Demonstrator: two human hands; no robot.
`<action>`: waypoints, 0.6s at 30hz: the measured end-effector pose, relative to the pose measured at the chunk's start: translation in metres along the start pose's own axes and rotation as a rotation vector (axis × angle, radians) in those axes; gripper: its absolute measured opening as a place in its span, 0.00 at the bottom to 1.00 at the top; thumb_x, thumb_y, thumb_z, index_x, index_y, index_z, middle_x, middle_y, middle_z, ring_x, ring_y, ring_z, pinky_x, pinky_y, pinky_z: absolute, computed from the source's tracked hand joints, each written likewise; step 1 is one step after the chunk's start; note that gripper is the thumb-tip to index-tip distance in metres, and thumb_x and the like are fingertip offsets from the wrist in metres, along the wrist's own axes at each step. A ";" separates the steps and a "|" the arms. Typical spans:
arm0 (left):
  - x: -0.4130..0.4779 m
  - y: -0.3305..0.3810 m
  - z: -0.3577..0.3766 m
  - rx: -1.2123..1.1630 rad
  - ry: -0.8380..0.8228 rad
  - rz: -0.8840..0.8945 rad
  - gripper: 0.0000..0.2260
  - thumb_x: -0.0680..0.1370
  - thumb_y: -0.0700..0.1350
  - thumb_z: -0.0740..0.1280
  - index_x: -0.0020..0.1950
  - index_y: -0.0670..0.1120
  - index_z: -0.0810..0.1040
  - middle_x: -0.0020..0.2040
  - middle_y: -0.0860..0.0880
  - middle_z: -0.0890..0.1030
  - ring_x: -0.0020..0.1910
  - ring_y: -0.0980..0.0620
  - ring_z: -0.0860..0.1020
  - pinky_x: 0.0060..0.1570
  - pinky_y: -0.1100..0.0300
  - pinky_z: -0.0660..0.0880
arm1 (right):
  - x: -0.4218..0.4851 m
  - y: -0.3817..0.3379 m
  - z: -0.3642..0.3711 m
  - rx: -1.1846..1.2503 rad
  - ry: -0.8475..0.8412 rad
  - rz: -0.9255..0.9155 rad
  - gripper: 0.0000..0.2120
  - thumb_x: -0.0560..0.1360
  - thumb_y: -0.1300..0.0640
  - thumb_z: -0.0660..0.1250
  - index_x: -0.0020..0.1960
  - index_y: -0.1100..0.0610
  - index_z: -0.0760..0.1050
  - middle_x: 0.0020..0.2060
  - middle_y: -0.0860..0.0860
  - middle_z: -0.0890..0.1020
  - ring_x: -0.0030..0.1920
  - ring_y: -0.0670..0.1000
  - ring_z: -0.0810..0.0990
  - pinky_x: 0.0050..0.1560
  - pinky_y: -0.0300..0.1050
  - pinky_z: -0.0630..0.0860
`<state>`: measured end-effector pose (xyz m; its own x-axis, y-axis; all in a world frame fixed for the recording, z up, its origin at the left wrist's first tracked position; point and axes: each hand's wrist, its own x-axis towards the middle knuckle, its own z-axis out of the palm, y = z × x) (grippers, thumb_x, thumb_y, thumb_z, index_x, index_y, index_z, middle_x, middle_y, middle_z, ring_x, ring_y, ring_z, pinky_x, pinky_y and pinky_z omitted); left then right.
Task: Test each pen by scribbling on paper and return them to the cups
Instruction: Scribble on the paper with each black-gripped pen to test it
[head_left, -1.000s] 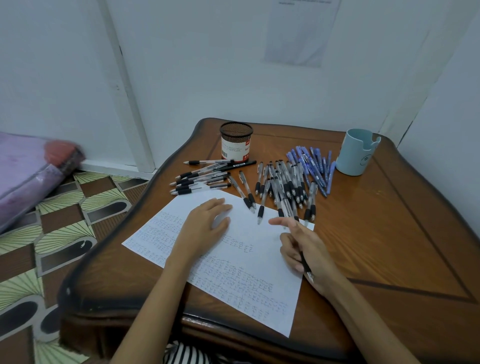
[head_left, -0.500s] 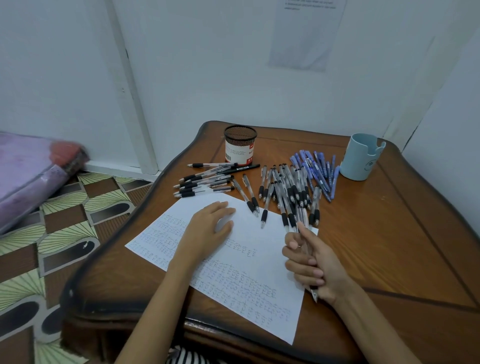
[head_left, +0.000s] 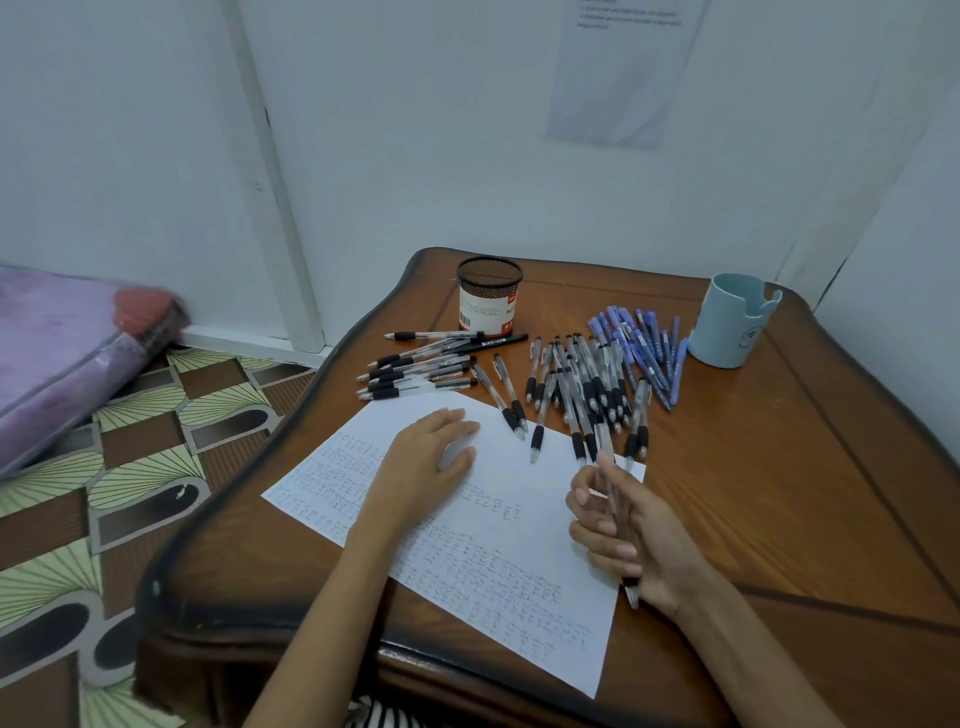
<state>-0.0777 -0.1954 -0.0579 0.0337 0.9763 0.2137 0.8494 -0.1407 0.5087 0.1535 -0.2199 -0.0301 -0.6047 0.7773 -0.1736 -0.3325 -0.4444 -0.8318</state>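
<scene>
A white sheet of paper (head_left: 498, 519) covered in small scribbles lies on the wooden table (head_left: 779, 493). My left hand (head_left: 421, 467) rests flat on the sheet, fingers straight. Over the sheet's right edge, my right hand (head_left: 628, 535) holds a clear pen with a black grip (head_left: 618, 530), tip pointing back towards me. Behind the paper lie a pile of clear black-grip pens (head_left: 582, 384), a row of similar pens (head_left: 415, 371) at the left and several blue pens (head_left: 644, 343). A black mesh cup (head_left: 488, 301) and a pale blue cup (head_left: 732, 322) stand at the back.
The table stands in a corner against white walls, with a printed sheet (head_left: 623, 67) taped above. To the left the table edge drops to a patterned floor (head_left: 104, 493), where a purple bundle (head_left: 57, 353) lies.
My right hand has drawn back from the pen pile with one pen and turned it in the fingers. The left hand stays on the paper. The camera has tilted up slightly.
</scene>
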 end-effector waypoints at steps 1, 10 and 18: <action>0.000 0.000 0.000 -0.002 -0.001 -0.003 0.17 0.81 0.49 0.60 0.69 0.52 0.71 0.72 0.54 0.67 0.71 0.56 0.64 0.70 0.58 0.59 | 0.001 -0.001 0.001 -0.066 0.046 -0.015 0.21 0.71 0.41 0.68 0.37 0.59 0.73 0.26 0.50 0.65 0.21 0.43 0.62 0.16 0.33 0.61; 0.001 -0.002 0.002 -0.017 0.001 -0.012 0.17 0.80 0.50 0.60 0.69 0.54 0.71 0.72 0.55 0.67 0.71 0.56 0.63 0.72 0.56 0.60 | 0.074 -0.050 0.017 -1.025 0.466 -0.232 0.21 0.81 0.47 0.54 0.41 0.57 0.79 0.36 0.48 0.76 0.40 0.46 0.74 0.42 0.39 0.68; 0.000 -0.002 0.002 -0.037 0.011 0.003 0.17 0.80 0.50 0.60 0.69 0.53 0.71 0.72 0.55 0.67 0.71 0.56 0.63 0.72 0.55 0.60 | 0.141 -0.049 -0.002 -1.733 0.738 -0.345 0.18 0.76 0.57 0.64 0.65 0.57 0.67 0.50 0.54 0.77 0.49 0.53 0.75 0.40 0.41 0.70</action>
<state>-0.0786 -0.1943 -0.0612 0.0302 0.9741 0.2241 0.8292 -0.1497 0.5385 0.0855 -0.0878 -0.0149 -0.1421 0.9363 0.3211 0.9094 0.2516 -0.3312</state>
